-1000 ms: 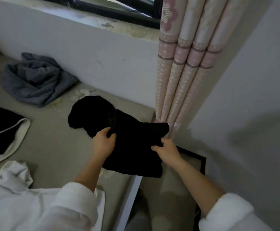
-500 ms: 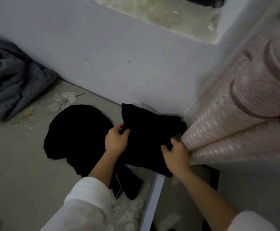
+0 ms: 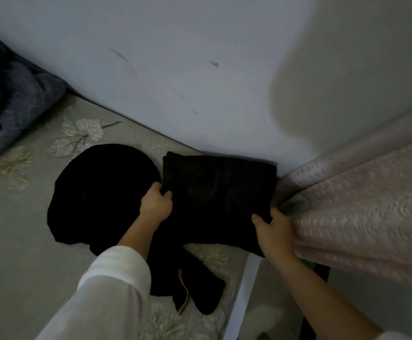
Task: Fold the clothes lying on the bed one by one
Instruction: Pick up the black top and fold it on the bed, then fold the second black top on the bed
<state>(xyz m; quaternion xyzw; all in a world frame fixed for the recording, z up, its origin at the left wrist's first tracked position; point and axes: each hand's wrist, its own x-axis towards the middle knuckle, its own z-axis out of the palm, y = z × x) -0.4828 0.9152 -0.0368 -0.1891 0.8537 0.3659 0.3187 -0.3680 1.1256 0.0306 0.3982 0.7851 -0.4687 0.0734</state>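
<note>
A folded black garment (image 3: 218, 192) lies flat in the bed's far right corner, against the wall. My left hand (image 3: 156, 204) grips its left edge. My right hand (image 3: 272, 229) holds its near right corner, beside the curtain. To the left lies another black garment (image 3: 102, 192), spread out and unfolded, with a dark strip and a thin pale cord (image 3: 187, 290) trailing toward me under my left sleeve.
A grey-blue crumpled garment (image 3: 11, 106) sits at the far left by the wall. The bed (image 3: 16, 241) has a grey floral sheet; its white edge (image 3: 245, 290) runs down the right. A pink curtain (image 3: 359, 204) hangs close at the right.
The folded black garment has moved from above the bed's edge into the corner by the wall, and both hands went with it. The camera has tilted down and closer.
</note>
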